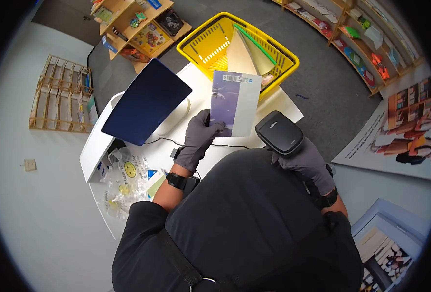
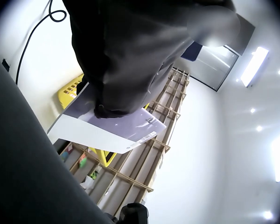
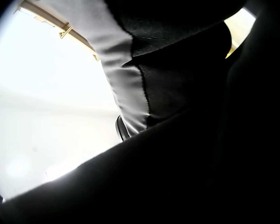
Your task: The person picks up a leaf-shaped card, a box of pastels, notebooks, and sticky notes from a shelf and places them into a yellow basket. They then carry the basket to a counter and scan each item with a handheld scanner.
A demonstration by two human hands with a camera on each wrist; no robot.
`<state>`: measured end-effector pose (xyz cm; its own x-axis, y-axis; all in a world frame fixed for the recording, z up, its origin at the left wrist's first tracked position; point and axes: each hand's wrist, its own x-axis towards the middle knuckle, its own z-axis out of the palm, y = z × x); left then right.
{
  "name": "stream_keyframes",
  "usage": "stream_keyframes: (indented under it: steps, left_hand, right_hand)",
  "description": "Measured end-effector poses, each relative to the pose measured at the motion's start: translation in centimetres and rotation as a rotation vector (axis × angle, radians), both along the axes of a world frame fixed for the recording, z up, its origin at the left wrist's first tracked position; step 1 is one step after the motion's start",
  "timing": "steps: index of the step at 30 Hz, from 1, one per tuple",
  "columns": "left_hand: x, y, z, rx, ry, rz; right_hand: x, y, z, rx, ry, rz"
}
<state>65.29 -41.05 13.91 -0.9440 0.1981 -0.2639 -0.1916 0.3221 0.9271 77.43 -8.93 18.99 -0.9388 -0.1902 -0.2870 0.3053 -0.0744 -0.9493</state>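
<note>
In the head view my gloved left hand pinches a thin book by its lower left edge, thumb on the side facing me. The book stands tilted up, purple on the left and white on the right, with a barcode label near its top. The left wrist view shows the grey glove over the same book. My gloved right hand holds a black barcode scanner, its rounded head covering most of the fingers. In the right wrist view a sleeve darkens much of the glove.
Behind the book, a yellow basket with several flat items stands at the table's far edge. A dark monitor stands left, beside a crumpled plastic bag. A black cable crosses the tabletop. Bookshelves line the room.
</note>
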Motion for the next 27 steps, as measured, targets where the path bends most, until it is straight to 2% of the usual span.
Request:
stream_keyframes:
  steps: [2, 5, 10, 13, 15, 18, 20, 21, 23, 24, 27]
  left_hand:
    - [0.4, -0.5, 0.0, -0.010, 0.033, 0.019]
    - [1.8, -1.7, 1.1, 0.128, -0.056, 0.055]
    - [5.6, -6.8, 0.6, 0.218, -0.011, 0.290]
    - [8.8, -10.0, 0.0, 0.217, -0.051, 0.447]
    - [11.5, -13.4, -2.1, 0.185, -0.024, 0.548]
    - [16.8, -18.7, -7.9, 0.116, -0.034, 0.679]
    - [21.0, -21.5, -12.4, 0.112, 0.120, 0.899]
    - [23.3, -22.7, -13.9, 0.117, 0.120, 0.921]
    - [27.9, -23.4, -14.7, 0.193, 0.094, 1.149]
    - [29.3, -23.8, -15.5, 0.191, 0.094, 1.161]
    - [32.9, -25.2, -18.8, 0.286, -0.009, 1.379]
  right_hand:
    - [-0.5, 0.1, 0.2, -0.013, -0.027, 0.036]
    - [-1.6, -0.3, 0.2, -0.094, -0.105, 0.120]
    - [-3.9, -3.4, -0.1, -0.004, -0.095, 0.298]
    - [-5.1, -5.0, -0.4, -0.030, -0.187, 0.340]
    - [-5.5, -7.0, -0.7, 0.023, -0.144, 0.423]
    - [-5.1, -9.1, -2.0, 0.117, -0.097, 0.512]
    - [-5.0, -10.1, -3.3, 0.220, -0.024, 0.613]
    - [-4.8, -10.8, -3.6, 0.265, 0.019, 0.658]
    - [-4.9, -11.1, -3.3, 0.225, 0.005, 0.695]
    - [-5.1, -11.2, -2.9, 0.196, 0.008, 0.698]
    - [-5.4, -11.2, -2.0, 0.179, 0.000, 0.701]
